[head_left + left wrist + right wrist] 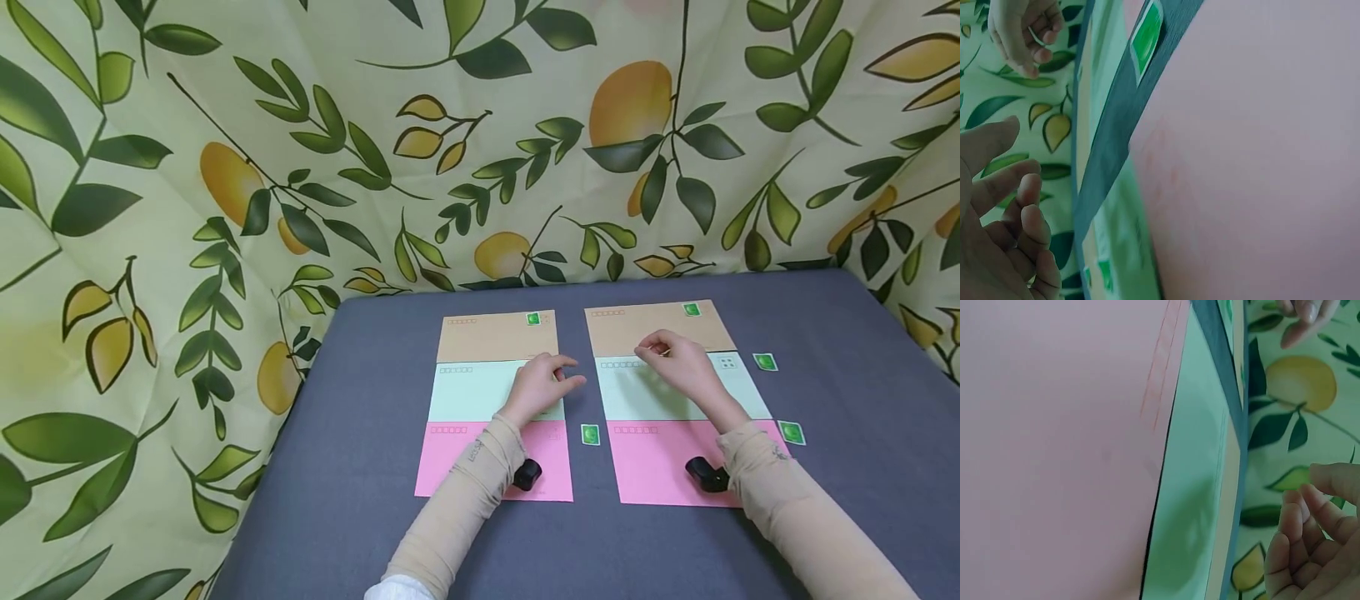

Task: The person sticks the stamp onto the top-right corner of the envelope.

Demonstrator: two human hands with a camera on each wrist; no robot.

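My left hand (537, 387) hovers over the mint envelope (465, 400) of the left column, its thumb and fingers spread and loosely bent. Nothing shows between those fingers in the left wrist view. Above the mint envelope (630, 396) of the right column is my right hand (678, 365), thumb and fingertips close together. No held object can be made out there in the right wrist view. Green stamps sit on the left brown envelope (487, 340) and the right brown envelope (645, 329). In the left wrist view, a green stamp (1105, 275) also shows on a mint envelope.
Loose green stamps lie on the dark grey tabletop (337, 467): one stamp (590, 435) between the columns, another (765, 362) and a third (791, 432) at the right. Pink envelopes form the near row, including the left one (450, 467). Leaf-patterned cloth (420, 208) hangs behind.
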